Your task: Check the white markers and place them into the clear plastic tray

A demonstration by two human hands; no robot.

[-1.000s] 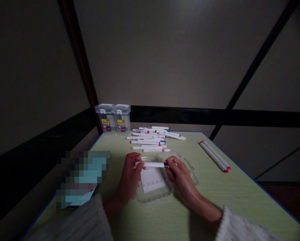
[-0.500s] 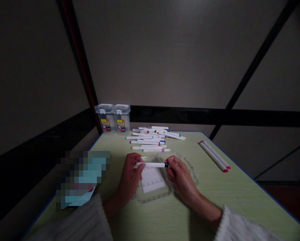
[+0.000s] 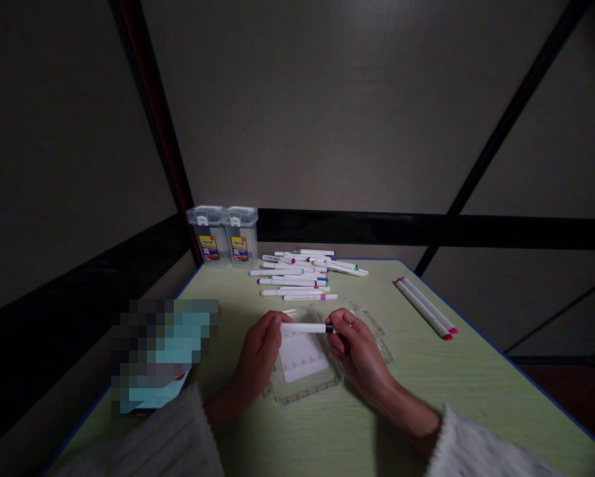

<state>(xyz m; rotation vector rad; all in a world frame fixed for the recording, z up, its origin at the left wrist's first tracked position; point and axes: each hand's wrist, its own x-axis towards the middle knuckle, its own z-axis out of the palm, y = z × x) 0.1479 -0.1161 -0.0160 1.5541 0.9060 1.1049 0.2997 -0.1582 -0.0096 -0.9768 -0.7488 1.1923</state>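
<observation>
A white marker [image 3: 305, 328] with a black band at its right end is held level between my two hands. My left hand [image 3: 262, 348] is closed round its left end, the thumb lying along the barrel. The fingers of my right hand [image 3: 353, 341] pinch the black end, and part of that end is hidden by them. Below the marker an opened clear plastic case [image 3: 305, 394] lies on the table, with a white insert [image 3: 302, 358] in its near half. My right hand covers some of the case.
Several white markers [image 3: 292, 281] with coloured ends lie in a loose pile beyond the case. Two clear lidded boxes [image 3: 222, 238] stand at the back left. Two red-ended markers [image 3: 424, 308] lie near the right edge. A blurred-out device [image 3: 171, 354] sits at the left.
My left hand has closed further round the marker's left end, its fingers curling in and covering more of the barrel. My right hand has barely moved.
</observation>
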